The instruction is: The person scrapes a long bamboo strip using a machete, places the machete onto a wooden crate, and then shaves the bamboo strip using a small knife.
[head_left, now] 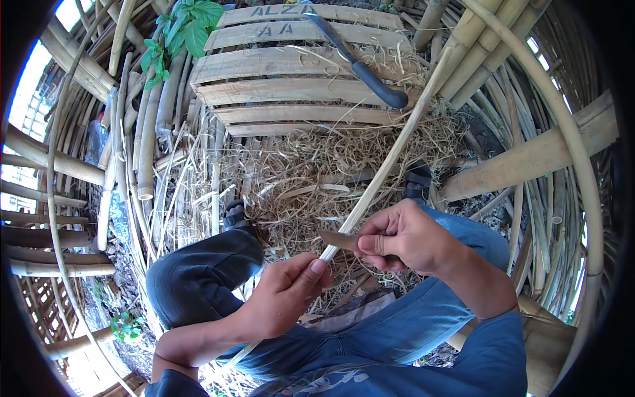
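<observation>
Strip (387, 169): likely light, springy (maybe splintery)
Best hold: where left fingers (317, 267) pinch it
Blade (336, 239): beyond, right fingers (377, 245) pinching

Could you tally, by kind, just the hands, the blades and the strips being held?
Hands: 2, left hand and right hand
Blades: 2, small blade held and handled blade on the crate
Held strips: 1, pale strip
Total: 5
</observation>
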